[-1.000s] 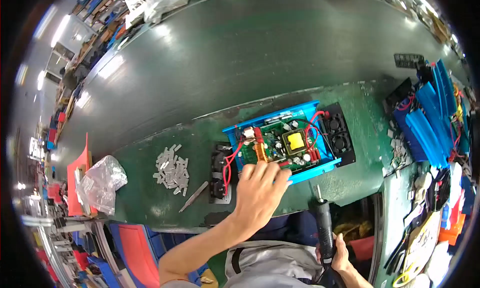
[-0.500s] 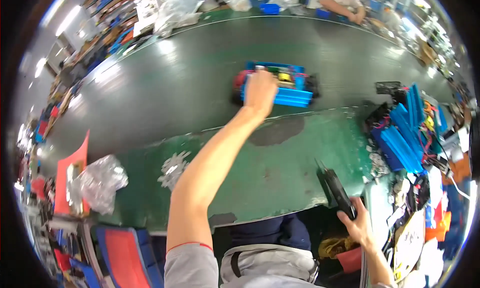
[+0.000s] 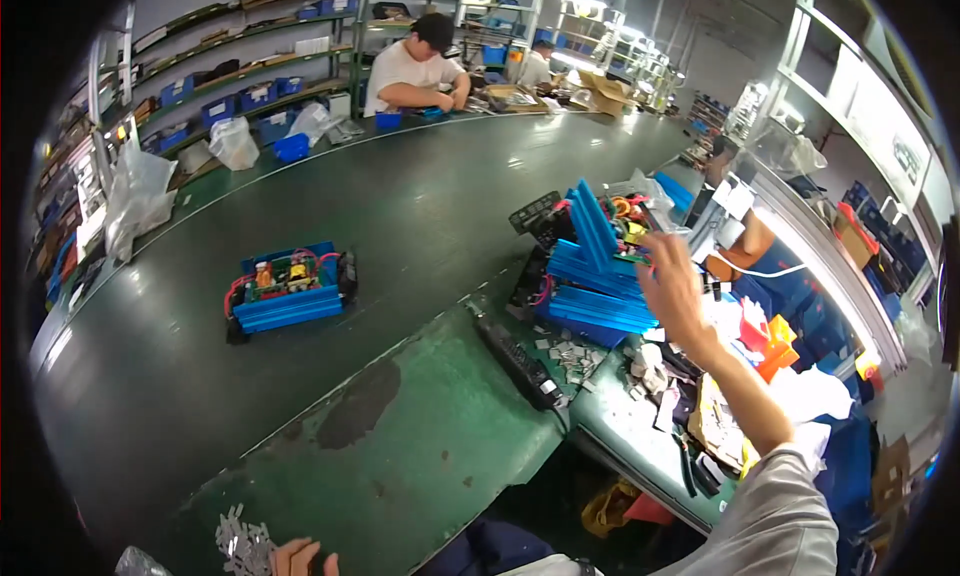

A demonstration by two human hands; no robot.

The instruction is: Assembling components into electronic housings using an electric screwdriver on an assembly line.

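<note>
One blue box [image 3: 290,316] sits by itself on the dark table [image 3: 420,201], well apart from both hands. It has no lid on, so its inside parts and red wires show. The black ends stand at its two sides. It looks only part done to me, since its top is open.

More blue boxes lie in a messy pile [image 3: 595,301] near the right hand [image 3: 672,284]. At least one of these is open too, so plenty seems left. The right hand has its fingers spread and holds nothing that I can see. I cannot tell if it touches the pile.

The left hand [image 3: 303,559] shows only some bent fingers at the bottom, just beside the gray bits [image 3: 241,543]. I cannot tell if it holds anything. The black tool [image 3: 515,356] lies on the green bench [image 3: 430,436], with no hand on it.
</note>
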